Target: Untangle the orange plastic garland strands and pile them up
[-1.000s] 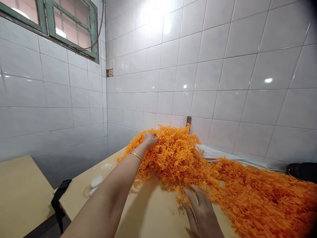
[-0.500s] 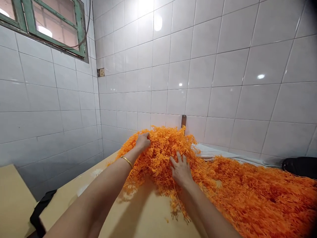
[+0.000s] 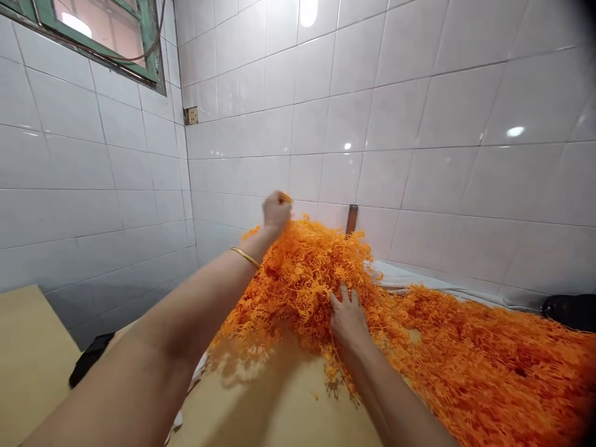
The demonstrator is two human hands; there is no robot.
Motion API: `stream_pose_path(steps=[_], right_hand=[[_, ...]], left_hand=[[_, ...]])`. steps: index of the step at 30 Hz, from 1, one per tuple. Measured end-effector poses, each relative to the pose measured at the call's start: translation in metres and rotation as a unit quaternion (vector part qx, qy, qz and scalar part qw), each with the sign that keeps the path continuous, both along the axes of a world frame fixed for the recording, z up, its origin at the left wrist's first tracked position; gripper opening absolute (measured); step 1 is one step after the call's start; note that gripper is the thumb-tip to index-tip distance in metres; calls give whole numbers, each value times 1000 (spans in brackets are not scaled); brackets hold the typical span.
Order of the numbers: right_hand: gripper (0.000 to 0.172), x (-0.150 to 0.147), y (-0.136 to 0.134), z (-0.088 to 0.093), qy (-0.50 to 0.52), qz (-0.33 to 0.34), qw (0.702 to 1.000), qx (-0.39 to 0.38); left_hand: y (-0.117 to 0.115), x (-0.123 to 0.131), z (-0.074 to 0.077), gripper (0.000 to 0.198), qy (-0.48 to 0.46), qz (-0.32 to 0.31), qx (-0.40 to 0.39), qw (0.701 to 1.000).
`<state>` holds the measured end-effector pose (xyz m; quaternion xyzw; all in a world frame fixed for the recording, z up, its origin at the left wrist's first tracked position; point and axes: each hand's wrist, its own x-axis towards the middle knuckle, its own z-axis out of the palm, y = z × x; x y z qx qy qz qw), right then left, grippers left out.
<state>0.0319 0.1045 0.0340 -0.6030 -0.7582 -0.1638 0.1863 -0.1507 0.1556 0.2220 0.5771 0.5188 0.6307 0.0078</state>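
A tall heap of orange artificial foliage (image 3: 311, 267), made of fine branching sprigs, rises on the table in front of me. My left hand (image 3: 277, 212), with a gold bangle (image 3: 245, 256) below it on the forearm, is raised above the heap's top left. It is closed, and a bit of orange foliage shows at its fingers; the rest of what it grips is hidden. Lower on the heap's right side, my right hand (image 3: 348, 318) rests against the sprigs with its fingers spread. A few strands hang below that hand onto the table.
A broad, lower spread of orange sprigs (image 3: 493, 366) covers the right of the pale yellow table (image 3: 279, 410). White cloth (image 3: 405, 273) and a black object (image 3: 570, 311) lie along the tiled wall. A brown strip (image 3: 352, 219) stands behind the heap. Another yellow board (image 3: 35, 341) is at far left.
My left hand has risen from the heap's upper left, with foliage at its fingers. My right hand stays against the heap. The whole view has tilted down slightly.
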Motion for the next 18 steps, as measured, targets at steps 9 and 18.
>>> stream_pose_path(steps=[9,18], right_hand=[[48,0,-1,-7,-19,1,1000,22],[53,-1,-4,-9,9,8,1000,2]], left_hand=[[-5,30,13,41,223,-61,-227,946],[24,25,-31,17,266,22,-306,914]])
